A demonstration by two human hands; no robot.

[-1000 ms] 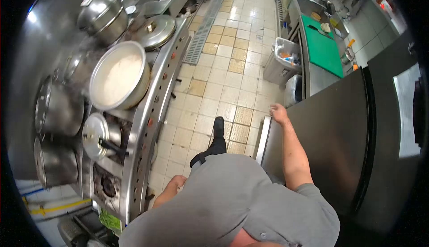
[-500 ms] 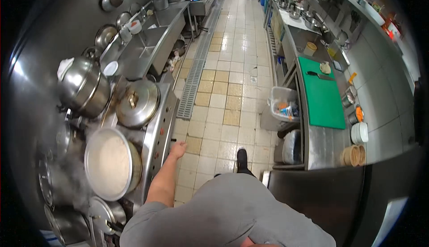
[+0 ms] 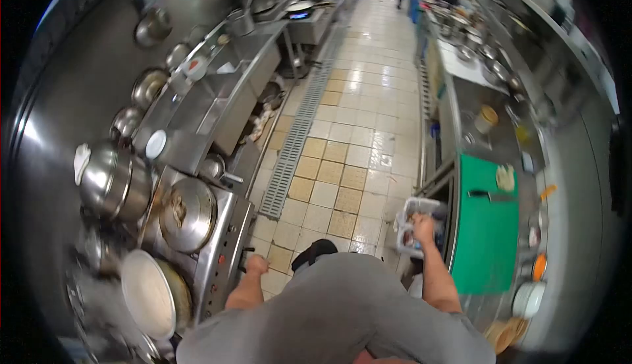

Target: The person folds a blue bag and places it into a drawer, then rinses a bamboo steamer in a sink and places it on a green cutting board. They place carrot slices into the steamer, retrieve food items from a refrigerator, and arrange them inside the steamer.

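My left hand (image 3: 257, 264) hangs by the front edge of the stove (image 3: 220, 239), its fingers curled in and nothing showing in them. Close to it, a dark knob or handle sticks out from the stove front. My right hand (image 3: 423, 228) is over the grey plastic bin (image 3: 403, 246), overlapping its opening in this view. Its fingers are curled, and I cannot tell whether they hold anything. Mixed packaging and scraps show inside the bin. Just right of that arm, a green cutting board (image 3: 488, 245) lies on the steel counter with a black-handled knife (image 3: 490, 196) on it.
On the stove stand a large pot of pale liquid (image 3: 148, 295), a lidded pot (image 3: 189, 216) and a stacked steamer (image 3: 115, 183). A sink (image 3: 210, 101) lies beyond. The tiled floor (image 3: 359, 147) has wet shine and a drain grate (image 3: 296, 140). Two people stand far down the aisle.
My right hand has come into view over the bin. My view has moved, so the counters and stove sit lower in it. One foot has swung forward on the left.
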